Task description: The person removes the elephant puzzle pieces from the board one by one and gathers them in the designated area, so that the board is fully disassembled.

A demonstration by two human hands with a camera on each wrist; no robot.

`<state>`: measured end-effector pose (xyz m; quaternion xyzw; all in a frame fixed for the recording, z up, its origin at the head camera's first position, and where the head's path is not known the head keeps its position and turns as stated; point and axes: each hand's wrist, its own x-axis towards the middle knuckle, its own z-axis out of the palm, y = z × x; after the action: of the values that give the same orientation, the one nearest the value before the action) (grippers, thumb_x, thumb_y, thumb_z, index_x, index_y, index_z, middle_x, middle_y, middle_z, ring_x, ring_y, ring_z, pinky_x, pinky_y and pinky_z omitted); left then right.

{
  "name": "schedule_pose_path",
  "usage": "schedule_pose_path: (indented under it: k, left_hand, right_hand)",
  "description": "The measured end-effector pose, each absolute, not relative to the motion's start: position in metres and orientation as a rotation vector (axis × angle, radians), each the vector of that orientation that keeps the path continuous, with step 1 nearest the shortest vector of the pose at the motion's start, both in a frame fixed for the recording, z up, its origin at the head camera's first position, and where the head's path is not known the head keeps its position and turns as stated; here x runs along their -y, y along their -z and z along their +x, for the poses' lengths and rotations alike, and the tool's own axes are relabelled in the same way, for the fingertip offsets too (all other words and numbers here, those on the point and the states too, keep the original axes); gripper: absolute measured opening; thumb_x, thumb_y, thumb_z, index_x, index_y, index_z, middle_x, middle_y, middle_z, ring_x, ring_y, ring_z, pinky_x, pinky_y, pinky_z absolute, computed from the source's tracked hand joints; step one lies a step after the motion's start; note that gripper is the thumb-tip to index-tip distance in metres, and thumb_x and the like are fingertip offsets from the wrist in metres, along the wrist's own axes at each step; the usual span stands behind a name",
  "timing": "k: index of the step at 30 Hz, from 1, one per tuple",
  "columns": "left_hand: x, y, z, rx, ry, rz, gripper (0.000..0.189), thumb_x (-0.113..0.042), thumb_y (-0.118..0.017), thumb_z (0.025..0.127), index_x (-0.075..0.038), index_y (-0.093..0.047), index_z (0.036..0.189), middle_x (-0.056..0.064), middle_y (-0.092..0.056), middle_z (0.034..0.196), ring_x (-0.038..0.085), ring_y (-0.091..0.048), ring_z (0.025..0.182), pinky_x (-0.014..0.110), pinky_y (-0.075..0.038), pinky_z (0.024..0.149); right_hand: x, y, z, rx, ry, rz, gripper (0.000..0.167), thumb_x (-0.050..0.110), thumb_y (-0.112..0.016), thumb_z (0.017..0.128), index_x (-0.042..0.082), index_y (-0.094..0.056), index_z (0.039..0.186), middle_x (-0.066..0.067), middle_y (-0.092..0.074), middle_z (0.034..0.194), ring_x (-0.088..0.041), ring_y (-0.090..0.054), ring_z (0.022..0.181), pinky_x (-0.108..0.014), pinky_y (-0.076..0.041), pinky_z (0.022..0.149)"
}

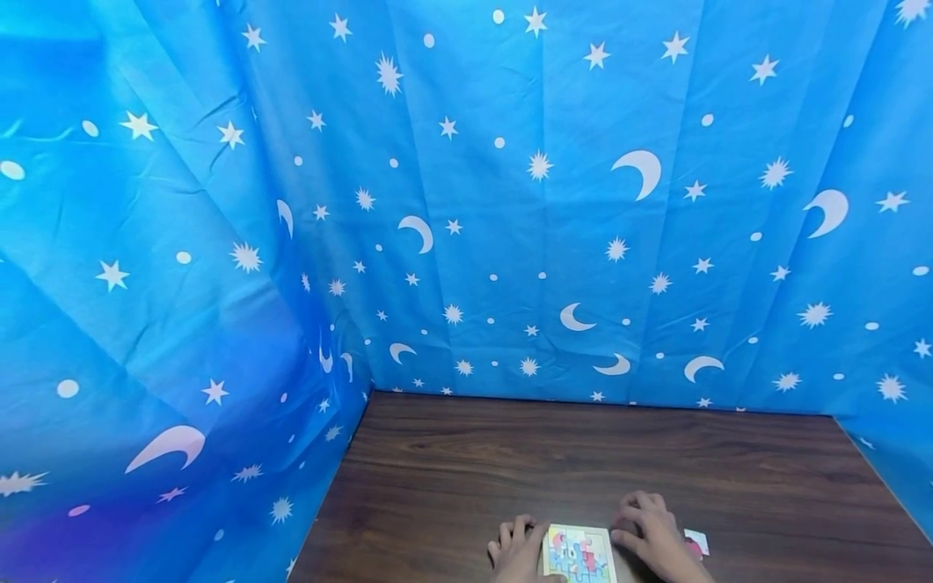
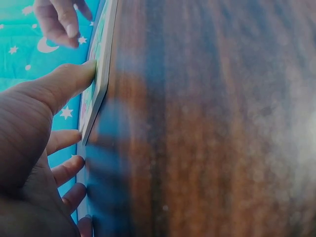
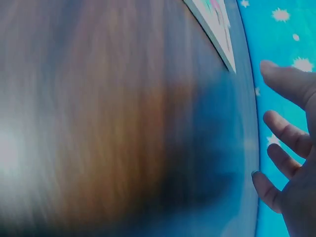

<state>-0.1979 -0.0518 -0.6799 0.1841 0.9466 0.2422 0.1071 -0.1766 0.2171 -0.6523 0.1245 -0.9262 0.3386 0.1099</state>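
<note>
Puzzle location: the jigsaw puzzle (image 1: 576,559) sits in a pale-rimmed tray (image 1: 599,531) on the table (image 1: 583,453), between the two hands, at the lower edge of the head view. The tray lies flat. Interlocked pieces in light blue, white, yellow and red show inside the rim; the printed picture is too small to identify.

Left hand (image 1: 519,555): positioned at the left side of the tray. Fingers are spread apart. The thumb rests on the near part of the tray, and the index fingertip is at its left side, near the far corner. The left wrist view shows the thumb tip against the tray edge and the remaining fingers fanned out beyond the corner.

Right hand (image 1: 651,533): positioned just beside the right side of the tray. Thumb and fingers are apart with nothing held between them. In the right wrist view, the thumb tip is near a tray corner, with a gap visible between them.

Loose piece: one white and red puzzle piece (image 1: 697,541) lies on the table to the right of the right hand.

Surroundings: blue fabric (image 1: 503,202) printed with white stars, moons and dots hangs behind the table and along its left side. The table has a dark wood-grain surface.
</note>
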Motion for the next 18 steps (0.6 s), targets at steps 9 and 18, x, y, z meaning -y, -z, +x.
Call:
schedule_pose_path:
  k: [9,18]
  left_hand:
    - [0.053,0.682,-0.199,-2.800,-0.772,0.550,0.070,-0.054,-0.083,0.073,-0.030,-0.063,0.136,-0.007,-0.045,0.122,0.019,-0.036,0.100,0.038,-0.023,0.068]
    - [0.052,0.680,-0.200,-2.748,-0.799,0.521,0.066,-0.055,-0.082,0.075,-0.036,-0.062,0.136,-0.008,-0.043,0.123,0.018,-0.034,0.099,0.039,-0.023,0.068]
  right_hand:
    - [-0.189,0.662,-0.183,2.754,-1.144,0.350,0.018,0.021,-0.086,0.077,0.029,-0.071,0.081,-0.007,-0.057,0.113,-0.047,-0.042,0.112,-0.069,-0.033,0.078]
    - [-0.181,0.661,-0.188,2.913,-1.167,0.303,0.015,0.023,-0.086,0.079,0.028,-0.072,0.079,-0.003,-0.056,0.116,-0.045,-0.038,0.119,-0.071,-0.027,0.085]
